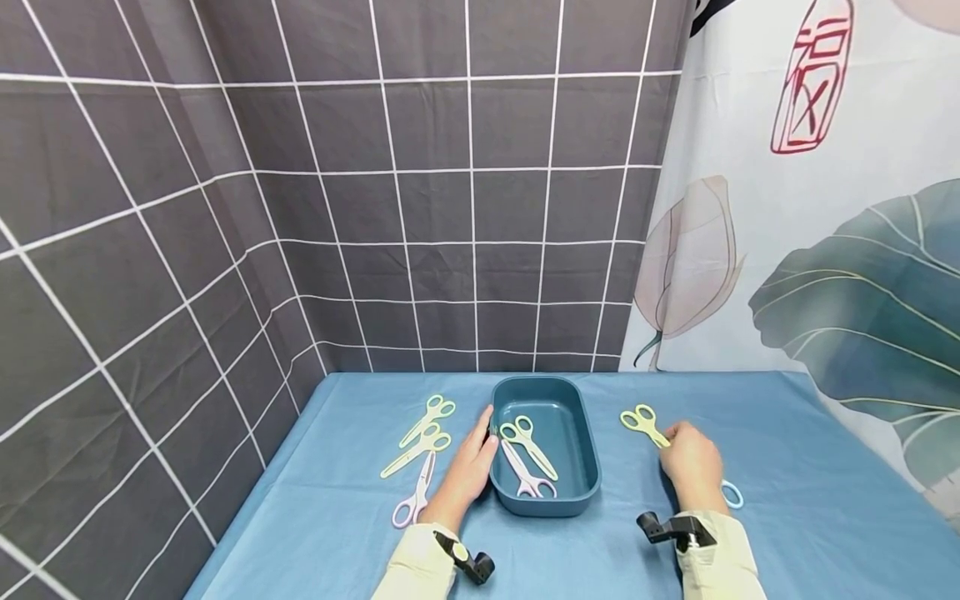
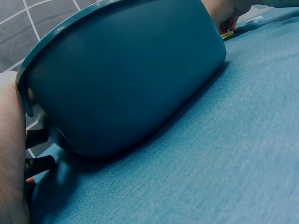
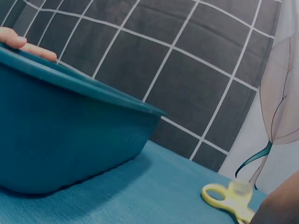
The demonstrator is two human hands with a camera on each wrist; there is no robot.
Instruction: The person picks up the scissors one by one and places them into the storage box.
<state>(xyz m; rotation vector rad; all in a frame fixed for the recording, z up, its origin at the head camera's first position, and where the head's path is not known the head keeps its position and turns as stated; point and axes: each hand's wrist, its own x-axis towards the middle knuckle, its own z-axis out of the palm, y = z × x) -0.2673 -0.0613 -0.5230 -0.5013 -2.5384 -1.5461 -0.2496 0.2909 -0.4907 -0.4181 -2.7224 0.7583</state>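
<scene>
A teal plastic bin point(image 1: 585, 446) stands on the table, with yellow scissors point(image 1: 536, 454) and pink-and-white scissors point(image 1: 521, 475) lying inside. My left hand point(image 1: 468, 467) holds the bin's left wall, thumb at the rim and the other fingers along the outside. To the right of the bin, my right hand point(image 1: 692, 465) pinches another pair of yellow scissors point(image 1: 640, 418) by the blade end, which the fingers hide. Its handle loops point away to the left, toward the back. A light blue scissor handle point(image 1: 732, 494) shows beside the right wrist; the rest of that pair is hidden.
Left of the bin lie two yellow pairs of scissors, the back pair point(image 1: 431, 417) and the front pair point(image 1: 420, 447), plus a pink pair point(image 1: 415, 500) close to my left forearm. Blue cloth point(image 1: 330, 517) covers the table. A grey checked curtain point(image 1: 435, 275) hangs behind.
</scene>
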